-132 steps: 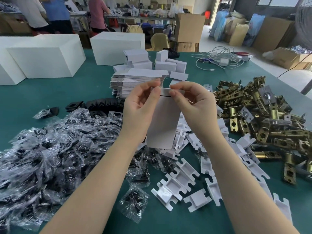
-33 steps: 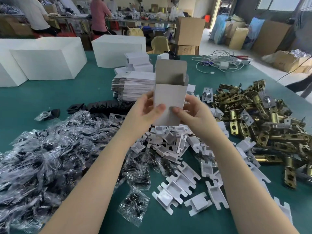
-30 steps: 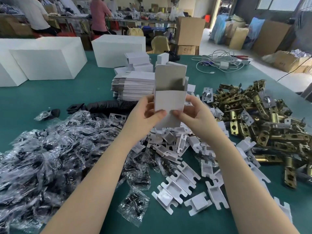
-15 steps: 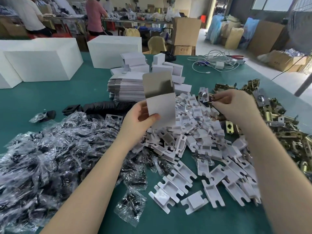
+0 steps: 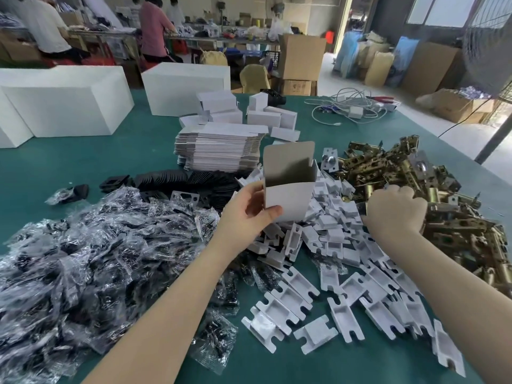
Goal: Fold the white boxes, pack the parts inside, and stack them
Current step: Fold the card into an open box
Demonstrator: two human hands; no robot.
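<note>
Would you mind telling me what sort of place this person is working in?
Most likely a packing workshop in a small factory or warehouse. A green table carries a heap of brass latch parts, a stack of flat white box blanks and bagged hardware; cardboard cartons stand behind.

The worktop (image 5: 69,167) carries several piles. Bagged parts (image 5: 83,267) lie at 9 o'clock. Plastic inserts (image 5: 332,245) lie at centre and run toward 5 o'clock. Metal latches (image 5: 415,184) lie at 2 o'clock, just beside the inserts. A stack of flat box blanks (image 5: 219,148) lies at 12 o'clock, with folded small boxes (image 5: 266,117) behind it. Large boxes (image 5: 66,106) stand at 10 o'clock. A cable bundle (image 5: 349,106) lies at 1 o'clock. The left hand (image 5: 246,214) holds an upright box (image 5: 288,187) above the inserts; the right hand (image 5: 393,212) rests on the latches.
</note>
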